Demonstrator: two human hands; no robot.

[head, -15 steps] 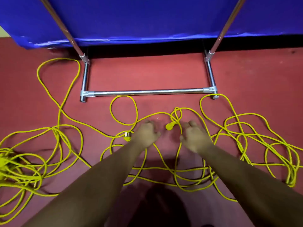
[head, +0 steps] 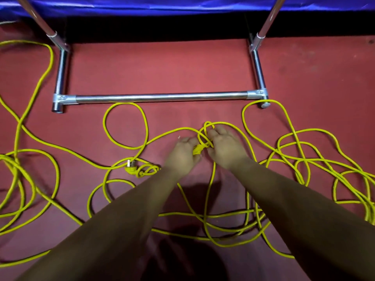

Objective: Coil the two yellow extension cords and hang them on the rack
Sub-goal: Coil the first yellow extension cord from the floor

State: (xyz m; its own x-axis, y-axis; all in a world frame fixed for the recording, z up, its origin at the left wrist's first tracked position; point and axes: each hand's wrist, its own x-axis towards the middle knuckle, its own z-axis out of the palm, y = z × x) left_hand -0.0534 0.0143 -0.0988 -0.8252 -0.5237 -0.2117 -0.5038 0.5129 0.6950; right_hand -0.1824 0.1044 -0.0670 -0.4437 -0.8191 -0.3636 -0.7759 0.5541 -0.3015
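Observation:
Two yellow extension cords sprawl in loose tangled loops over the red floor: one cord (head: 30, 179) spreads left, the other cord (head: 304, 159) spreads right and under my arms. A yellow plug (head: 130, 168) with metal prongs lies left of my left forearm. Both my hands meet at a small knotted loop with a yellow cord end (head: 197, 150) between them. My left hand (head: 182, 155) is closed beside that end, and my right hand (head: 225, 149) has its fingers hooked in the loop. The metal rack's base (head: 162, 96) stands just beyond.
The rack's two chrome uprights (head: 261, 37) rise at the back left and right. A blue sheet (head: 182, 5) hangs behind them with a dark gap beneath. Bare red floor (head: 162, 67) lies inside the rack's base.
My left hand has left the pronged plug and moved right to the cord end. My right hand has closed in on the knotted loop. The view has come closer to the floor.

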